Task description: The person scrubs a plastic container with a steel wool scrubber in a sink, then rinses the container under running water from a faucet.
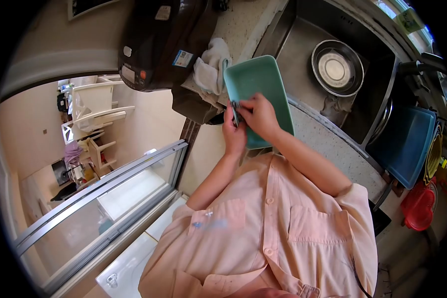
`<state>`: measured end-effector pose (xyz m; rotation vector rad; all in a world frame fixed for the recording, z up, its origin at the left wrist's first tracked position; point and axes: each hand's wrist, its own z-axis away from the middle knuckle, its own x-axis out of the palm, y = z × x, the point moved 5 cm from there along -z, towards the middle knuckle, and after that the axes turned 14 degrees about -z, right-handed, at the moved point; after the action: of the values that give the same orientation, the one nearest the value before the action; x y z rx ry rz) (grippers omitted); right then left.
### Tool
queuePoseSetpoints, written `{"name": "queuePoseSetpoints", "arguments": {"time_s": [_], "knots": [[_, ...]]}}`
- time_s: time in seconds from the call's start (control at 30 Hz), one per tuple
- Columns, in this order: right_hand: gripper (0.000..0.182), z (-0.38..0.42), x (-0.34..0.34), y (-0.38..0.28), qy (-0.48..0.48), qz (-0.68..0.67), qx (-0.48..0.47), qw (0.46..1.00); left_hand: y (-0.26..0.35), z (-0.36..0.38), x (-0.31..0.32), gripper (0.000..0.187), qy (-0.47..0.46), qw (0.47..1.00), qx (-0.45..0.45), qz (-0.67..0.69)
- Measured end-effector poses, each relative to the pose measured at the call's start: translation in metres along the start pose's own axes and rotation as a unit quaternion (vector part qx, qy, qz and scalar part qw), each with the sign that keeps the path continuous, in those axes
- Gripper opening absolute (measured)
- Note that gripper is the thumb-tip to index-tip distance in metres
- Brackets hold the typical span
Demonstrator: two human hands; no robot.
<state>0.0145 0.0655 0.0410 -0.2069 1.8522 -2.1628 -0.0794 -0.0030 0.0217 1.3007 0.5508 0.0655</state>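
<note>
A green rectangular tray (278, 74) lies on the speckled counter, close in front of my body. Over its left side my left hand (234, 134) is closed round a small dark object with a metallic look (236, 113), held upright. My right hand (259, 115) reaches over the tray from the right, its fingers pinched on the same small object. What exactly the object is, I cannot make out. Beside the tray's left edge a white cloth (212, 67) lies crumpled.
A steel sink (303, 49) with a round metal bowl (337, 68) is at the upper right. A dark appliance (159, 49) stands left of the cloth. A blue board (405, 144) stands at the right, a glass sliding panel (134, 188) at the lower left.
</note>
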Motion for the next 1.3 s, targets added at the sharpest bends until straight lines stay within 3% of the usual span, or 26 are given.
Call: {"name": "queuePoseSetpoints", "arguments": {"time_s": [0.07, 0.17, 0.27, 0.37, 0.47, 0.57, 0.67, 0.7, 0.8, 0.83, 0.93, 0.97, 1.1, 1.2, 1.3], "knots": [[0.017, 0.013, -0.002, -0.003, -0.028, 0.046, -0.046, 0.998, -0.008, 0.001, 0.002, 0.062, 0.010, 0.999, -0.025, 0.038], [0.014, -0.005, -0.001, -0.012, 0.031, 0.064, -0.105, 0.992, -0.008, 0.002, 0.004, 0.060, -0.010, 0.999, -0.014, 0.034], [0.010, 0.005, 0.001, -0.028, -0.017, 0.121, -0.128, 0.984, -0.012, 0.002, 0.006, 0.062, 0.001, 0.993, -0.076, 0.094], [0.006, -0.002, 0.005, -0.027, -0.026, 0.146, -0.145, 0.978, -0.020, 0.003, 0.003, 0.066, -0.025, 0.998, -0.026, 0.057], [0.009, -0.055, 0.010, 0.020, -0.049, 0.148, -0.051, 0.986, -0.001, 0.003, 0.006, 0.070, 0.004, 1.000, -0.008, 0.026], [0.014, -0.063, -0.001, 0.016, 0.064, 0.294, -0.084, 0.950, 0.000, 0.002, 0.007, 0.073, -0.007, 0.997, -0.033, 0.065], [0.019, -0.040, 0.018, 0.014, 0.058, 0.450, -0.120, 0.883, -0.004, 0.005, 0.008, 0.074, -0.013, 0.993, -0.068, 0.100], [0.023, -0.035, 0.024, 0.015, 0.014, 0.469, -0.138, 0.872, -0.005, 0.004, 0.008, 0.075, -0.012, 0.991, -0.079, 0.109], [0.026, -0.047, 0.007, 0.041, -0.093, 0.239, -0.017, 0.966, 0.001, 0.003, 0.010, 0.074, -0.010, 0.989, -0.055, 0.136], [0.023, -0.043, -0.004, 0.033, -0.074, 0.134, -0.025, 0.988, 0.000, 0.002, 0.010, 0.073, -0.011, 0.988, -0.063, 0.142], [0.020, -0.013, -0.015, 0.003, -0.139, 0.013, -0.027, 0.990, -0.006, 0.004, 0.009, 0.073, -0.010, 0.986, -0.079, 0.144], [0.017, -0.004, -0.011, 0.001, -0.144, 0.012, -0.066, 0.987, -0.008, 0.003, 0.009, 0.072, -0.009, 0.988, -0.074, 0.134], [0.014, -0.019, -0.004, 0.000, -0.070, 0.010, -0.061, 0.996, -0.009, 0.002, 0.009, 0.065, -0.010, 0.996, -0.041, 0.074], [0.016, -0.004, -0.004, -0.007, -0.118, 0.057, -0.046, 0.990, -0.014, 0.001, 0.008, 0.061, -0.007, 0.994, -0.089, 0.059], [0.018, -0.015, -0.002, -0.003, -0.086, 0.046, -0.039, 0.994, -0.007, 0.001, 0.009, 0.069, -0.019, 0.994, -0.065, 0.082]]}}
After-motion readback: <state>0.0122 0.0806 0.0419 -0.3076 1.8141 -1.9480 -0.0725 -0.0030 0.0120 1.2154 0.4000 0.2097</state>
